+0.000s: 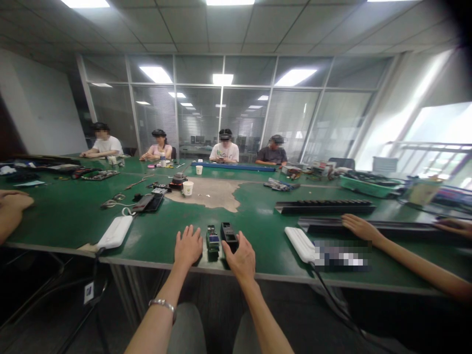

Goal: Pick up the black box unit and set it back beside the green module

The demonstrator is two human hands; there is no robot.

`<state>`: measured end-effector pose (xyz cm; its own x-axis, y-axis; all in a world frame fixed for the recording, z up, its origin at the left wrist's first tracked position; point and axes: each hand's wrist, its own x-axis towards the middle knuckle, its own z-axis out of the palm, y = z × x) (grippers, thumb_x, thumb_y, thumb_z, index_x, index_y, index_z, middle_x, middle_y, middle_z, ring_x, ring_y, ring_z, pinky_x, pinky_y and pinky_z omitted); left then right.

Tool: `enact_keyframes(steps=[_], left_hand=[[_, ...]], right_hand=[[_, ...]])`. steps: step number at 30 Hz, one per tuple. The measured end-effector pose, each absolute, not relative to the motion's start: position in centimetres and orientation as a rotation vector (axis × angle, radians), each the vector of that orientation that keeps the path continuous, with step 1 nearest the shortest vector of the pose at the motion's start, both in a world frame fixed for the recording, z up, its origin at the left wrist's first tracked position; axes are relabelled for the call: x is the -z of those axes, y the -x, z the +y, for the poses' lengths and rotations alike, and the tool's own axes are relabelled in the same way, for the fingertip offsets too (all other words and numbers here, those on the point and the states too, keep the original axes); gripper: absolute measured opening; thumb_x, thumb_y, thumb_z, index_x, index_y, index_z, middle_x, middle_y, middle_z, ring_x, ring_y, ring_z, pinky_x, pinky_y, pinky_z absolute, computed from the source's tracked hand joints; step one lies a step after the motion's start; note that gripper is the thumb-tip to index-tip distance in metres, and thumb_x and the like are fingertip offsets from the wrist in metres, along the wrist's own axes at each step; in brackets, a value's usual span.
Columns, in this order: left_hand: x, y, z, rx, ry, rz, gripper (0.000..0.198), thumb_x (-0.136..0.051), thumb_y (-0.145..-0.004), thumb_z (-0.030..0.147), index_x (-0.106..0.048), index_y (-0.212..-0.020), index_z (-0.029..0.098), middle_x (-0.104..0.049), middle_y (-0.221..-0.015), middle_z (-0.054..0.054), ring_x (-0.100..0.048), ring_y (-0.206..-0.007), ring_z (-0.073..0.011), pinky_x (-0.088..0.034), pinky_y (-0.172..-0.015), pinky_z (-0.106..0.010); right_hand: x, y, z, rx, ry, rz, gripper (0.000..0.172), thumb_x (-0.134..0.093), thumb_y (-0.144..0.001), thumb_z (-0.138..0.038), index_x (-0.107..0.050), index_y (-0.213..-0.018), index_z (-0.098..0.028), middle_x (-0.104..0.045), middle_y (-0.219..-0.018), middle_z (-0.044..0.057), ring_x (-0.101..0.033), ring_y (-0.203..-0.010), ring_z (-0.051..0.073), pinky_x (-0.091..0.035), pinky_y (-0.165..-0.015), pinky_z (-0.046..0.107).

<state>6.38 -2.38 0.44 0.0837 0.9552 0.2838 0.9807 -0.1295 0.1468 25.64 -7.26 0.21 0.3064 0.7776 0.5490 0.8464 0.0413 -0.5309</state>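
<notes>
My left hand (189,247) lies palm down near the table's front edge, fingers spread, holding nothing. Just right of it stands a green circuit board module (213,241), apart from the fingers. A black plastic housing (228,235) is beside the module. My right hand (241,258) is around the near end of this housing, thumb on its left side and fingers on its right. The hand hides part of the housing's near end.
White power banks (116,231) (300,244) with cables lie on both sides of the green table (258,231). Paper cups (188,189), black rails (324,207) and a green basket (368,186) stand farther off. Another person's hand (359,227) touches a rail at right; several people sit opposite.
</notes>
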Motion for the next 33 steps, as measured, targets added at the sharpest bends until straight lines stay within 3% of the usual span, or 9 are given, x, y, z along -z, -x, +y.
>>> enact_keyframes(steps=[8,17,24,33], left_hand=[[-0.5,-6.4,-2.3,0.458,2.250,-2.021,0.052,-0.028,-0.099,0.043,-0.047,-0.145,0.028,-0.037,-0.158,-0.008,-0.029,-0.147,-0.0279,-0.021,-0.117,-0.055],[-1.0,-6.4,-2.5,0.466,2.263,-2.032,0.051,-0.029,-0.099,0.042,-0.047,-0.145,0.028,-0.037,-0.158,-0.008,-0.029,-0.147,-0.0275,-0.021,-0.117,-0.055],[-1.1,-6.4,-2.8,0.479,2.251,-2.035,0.050,-0.031,-0.098,0.042,-0.048,-0.144,0.029,-0.038,-0.157,-0.008,-0.030,-0.146,-0.0278,-0.021,-0.117,-0.055],[-0.8,-6.3,-2.8,0.512,2.245,-1.998,0.050,-0.031,-0.099,0.041,-0.048,-0.143,0.028,-0.039,-0.156,-0.010,-0.031,-0.145,-0.0281,-0.022,-0.116,-0.055]], right_hand=[[-1.0,-25.4,-7.8,0.090,1.767,-1.540,0.048,-0.053,-0.091,-0.050,-0.061,-0.124,-0.016,-0.069,-0.114,0.014,-0.063,-0.107,0.027,-0.039,-0.096,0.036],[-3.4,-25.3,-7.2,-0.093,1.697,-1.436,0.041,-0.052,-0.091,-0.050,-0.066,-0.114,-0.020,-0.072,-0.098,0.008,-0.067,-0.091,0.023,-0.044,-0.079,0.030],[-6.1,-22.0,-7.5,-0.063,1.573,-1.479,0.040,-0.052,-0.091,-0.051,-0.066,-0.111,-0.019,-0.071,-0.098,0.008,-0.066,-0.093,0.023,-0.043,-0.081,0.028],[-5.2,-19.3,-7.8,0.049,1.648,-1.548,0.034,-0.056,-0.091,-0.046,-0.065,-0.106,-0.017,-0.070,-0.098,0.011,-0.064,-0.096,0.025,-0.041,-0.083,0.030]])
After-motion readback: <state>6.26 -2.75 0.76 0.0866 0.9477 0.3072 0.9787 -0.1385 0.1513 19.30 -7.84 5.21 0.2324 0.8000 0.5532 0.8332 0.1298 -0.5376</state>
